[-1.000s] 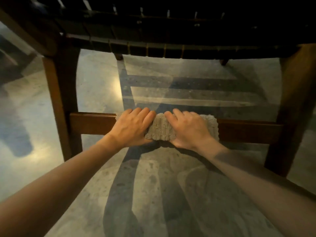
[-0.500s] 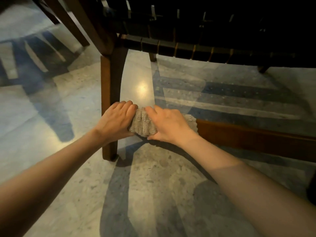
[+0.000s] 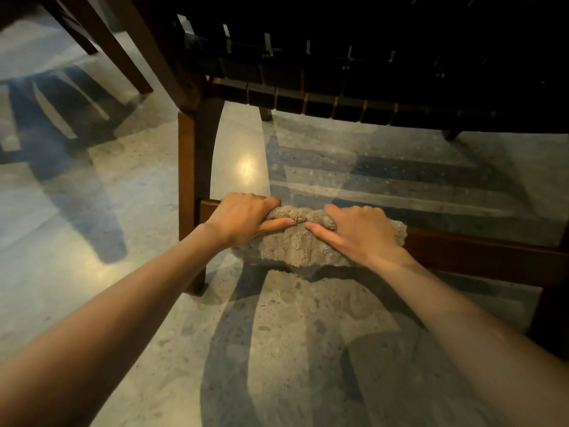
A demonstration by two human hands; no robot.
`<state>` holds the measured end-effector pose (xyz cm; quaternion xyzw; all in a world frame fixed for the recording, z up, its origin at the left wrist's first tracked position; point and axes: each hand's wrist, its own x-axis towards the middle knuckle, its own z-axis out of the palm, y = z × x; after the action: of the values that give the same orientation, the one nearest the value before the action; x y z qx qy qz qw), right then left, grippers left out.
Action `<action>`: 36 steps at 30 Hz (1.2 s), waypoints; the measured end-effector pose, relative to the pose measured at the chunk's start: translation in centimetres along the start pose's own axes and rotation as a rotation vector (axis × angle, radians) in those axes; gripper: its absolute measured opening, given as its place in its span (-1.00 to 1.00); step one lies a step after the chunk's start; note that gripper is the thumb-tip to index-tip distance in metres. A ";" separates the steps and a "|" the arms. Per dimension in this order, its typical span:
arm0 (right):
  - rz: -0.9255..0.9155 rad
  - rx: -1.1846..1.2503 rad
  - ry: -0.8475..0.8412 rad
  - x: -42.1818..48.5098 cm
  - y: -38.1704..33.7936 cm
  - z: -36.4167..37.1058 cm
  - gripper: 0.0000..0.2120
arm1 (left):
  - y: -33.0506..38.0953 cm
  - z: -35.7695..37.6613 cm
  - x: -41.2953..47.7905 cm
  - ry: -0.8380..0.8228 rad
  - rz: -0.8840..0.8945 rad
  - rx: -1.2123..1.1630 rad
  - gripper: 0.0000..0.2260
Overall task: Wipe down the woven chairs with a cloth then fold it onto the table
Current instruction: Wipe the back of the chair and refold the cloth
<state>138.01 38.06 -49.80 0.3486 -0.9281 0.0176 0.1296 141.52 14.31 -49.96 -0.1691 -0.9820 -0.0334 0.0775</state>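
A beige fluffy cloth (image 3: 295, 245) is draped over the low wooden crossbar (image 3: 480, 251) of a chair with a dark woven seat (image 3: 354, 97). My left hand (image 3: 243, 218) grips the cloth's left end, fingers curled over the bar and thumb along the front. My right hand (image 3: 360, 234) grips the right part of the cloth the same way. The cloth sits near the bar's left end, close to the chair's front left leg (image 3: 192, 192). The bar under the cloth is hidden.
The polished stone floor (image 3: 277, 349) spreads below with dark shadows. Legs of a second chair (image 3: 123, 50) stand at the upper left. The chair's right leg (image 3: 551, 312) is at the right edge.
Both hands slid the cloth leftward along the crossbar to its left end, then came back slightly right. My thumbs now lie spread along the cloth's front.
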 end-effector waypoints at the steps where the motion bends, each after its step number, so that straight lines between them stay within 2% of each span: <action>1: 0.017 0.016 -0.005 0.3 -0.4 0.0 -0.37 | -0.4 0.0 -0.1 0.003 -0.003 -0.013 -0.38; 7: -0.024 0.108 -0.043 3.5 -3.7 0.4 -0.43 | -3.7 -0.4 -1.8 0.081 -0.130 0.089 -0.30; 13: -0.038 0.057 0.077 2.3 -3.0 1.0 -0.46 | -0.4 0.5 -0.6 0.167 -0.244 0.132 -0.34; 18: -0.005 0.020 0.177 -1.2 1.3 0.6 -0.52 | 5.7 1.4 2.4 0.246 -0.219 0.116 -0.49; 22: 0.060 -0.005 0.214 -5.3 7.2 0.1 -0.56 | 12.2 2.0 5.8 0.218 -0.180 0.089 -0.53; 29: 0.215 -0.021 0.229 -12.7 17.8 -1.0 -0.58 | 24.7 3.5 12.7 0.205 -0.009 0.065 -0.62; 31: 0.282 -0.037 0.258 -14.0 19.3 -1.3 -0.56 | 26.5 3.4 13.5 0.220 0.046 0.086 -0.73; 36: 0.410 -0.004 0.236 -14.0 19.2 -1.3 -0.45 | 26.6 3.6 13.6 0.232 0.021 0.068 -0.62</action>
<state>135.93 61.76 -51.02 0.1478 -0.9580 0.0822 0.2318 137.33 44.09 -50.23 -0.1715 -0.9651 -0.0185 0.1968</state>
